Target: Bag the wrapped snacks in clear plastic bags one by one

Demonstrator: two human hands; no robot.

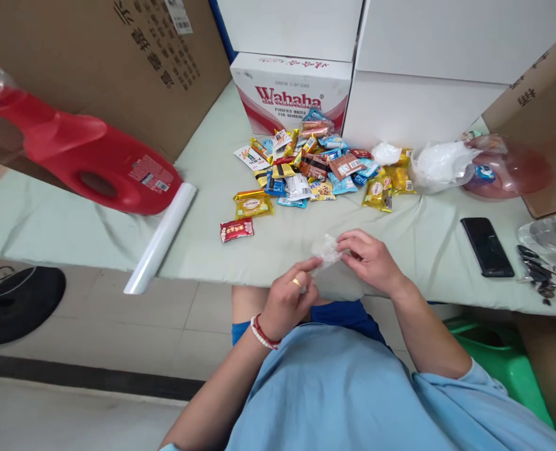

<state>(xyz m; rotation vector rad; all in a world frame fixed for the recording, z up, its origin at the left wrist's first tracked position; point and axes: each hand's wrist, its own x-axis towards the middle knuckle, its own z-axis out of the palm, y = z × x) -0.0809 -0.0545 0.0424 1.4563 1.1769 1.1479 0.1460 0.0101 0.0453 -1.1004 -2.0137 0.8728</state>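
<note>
Both my hands hold a small crumpled clear plastic bag (pixel 325 250) at the near edge of the cloth-covered table (pixel 212 238). My left hand (pixel 287 300), with a ring and a red and white bracelet, pinches the bag's lower left edge. My right hand (pixel 369 260) grips its right side with curled fingers. A heap of several small snack packets (pixel 315 166) lies beyond my hands in the middle of the table. One red packet (pixel 236 230) and one yellow packet (pixel 252 203) lie apart at the heap's near left.
A big red jug (pixel 85 156) lies on its side at the left beside a roll of clear film (pixel 163 235). A Wahaha box (pixel 290 91) stands behind the snacks. At the right are white plastic bags (pixel 440 163), a pink container (pixel 510 169), a black phone (pixel 487 245), keys (pixel 538 275).
</note>
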